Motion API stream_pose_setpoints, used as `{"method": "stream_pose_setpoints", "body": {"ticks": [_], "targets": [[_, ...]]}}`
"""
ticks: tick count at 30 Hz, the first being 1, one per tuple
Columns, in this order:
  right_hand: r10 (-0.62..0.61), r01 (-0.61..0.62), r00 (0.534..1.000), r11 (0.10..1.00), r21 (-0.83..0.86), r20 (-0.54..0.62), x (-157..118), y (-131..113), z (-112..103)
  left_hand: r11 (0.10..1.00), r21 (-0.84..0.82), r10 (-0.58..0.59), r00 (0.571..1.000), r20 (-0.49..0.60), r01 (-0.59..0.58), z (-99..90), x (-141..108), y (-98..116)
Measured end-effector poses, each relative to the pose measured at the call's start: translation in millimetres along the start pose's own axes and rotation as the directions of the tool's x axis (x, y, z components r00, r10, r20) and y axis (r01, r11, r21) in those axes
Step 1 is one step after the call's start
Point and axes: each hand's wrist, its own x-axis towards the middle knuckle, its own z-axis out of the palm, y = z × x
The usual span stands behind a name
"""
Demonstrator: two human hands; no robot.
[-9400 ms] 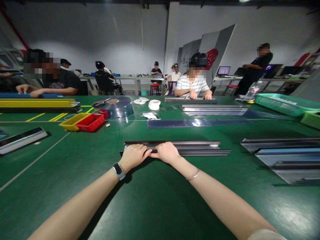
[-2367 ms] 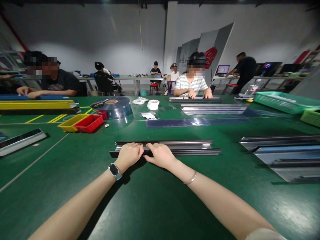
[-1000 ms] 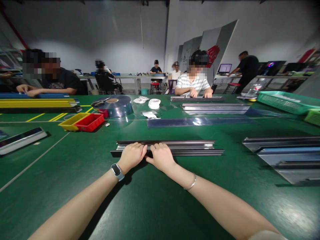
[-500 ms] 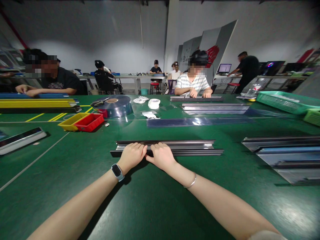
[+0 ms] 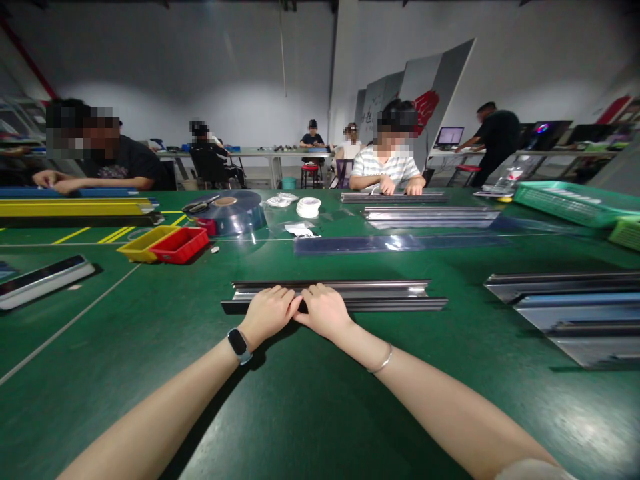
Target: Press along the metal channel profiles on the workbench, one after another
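Note:
A dark metal channel profile [image 5: 395,303] lies lengthwise on the green table in front of me. My left hand [image 5: 270,310] is closed over its near edge, left of the middle, with the fingers curled into the channel. Right beside it, my right hand [image 5: 324,310] grips the same near edge, and the two thumbs come together. The fingertips dip into the channel and are partly hidden. A smartwatch [image 5: 237,342] sits on my left wrist and a thin bracelet [image 5: 383,360] on my right.
More profiles [image 5: 575,307] lie at the right. Behind are a clear plastic strip [image 5: 360,245], white tape rolls [image 5: 309,208], a film roll [image 5: 240,217], a yellow bin [image 5: 145,245] and a red bin [image 5: 181,245]. A co-worker [image 5: 387,167] handles another profile across the table.
My left hand has slid slightly right along the profile, closer to my right hand. My right hand and the profile stay practically where they were.

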Motion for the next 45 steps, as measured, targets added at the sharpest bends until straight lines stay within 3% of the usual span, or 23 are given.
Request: {"method": "stream_pose_setpoints", "body": {"ticks": [7,23,39,45], "targets": [[-0.008,0.009,0.999,1.000,0.021,-0.049,-1.2,-0.8,0.2,1.000,0.000,-0.012,1.000,-0.022,0.012,-1.6,0.2,0.6],[0.000,0.000,0.998,1.000,-0.004,0.056,0.5,-1.0,-1.5,1.000,-0.001,0.000,1.000,-0.019,0.000,3.1,-1.1,-1.5],[0.034,-0.032,0.995,0.999,-0.026,0.089,11.9,-2.6,-4.3,1.000,0.003,0.012,0.999,-0.038,-0.011,1.1,1.0,-1.5],[-0.012,0.013,0.993,1.000,-0.007,0.118,5.6,1.7,-9.5,1.000,0.020,0.022,1.000,-0.012,-0.022,2.6,2.0,-2.9]]}}
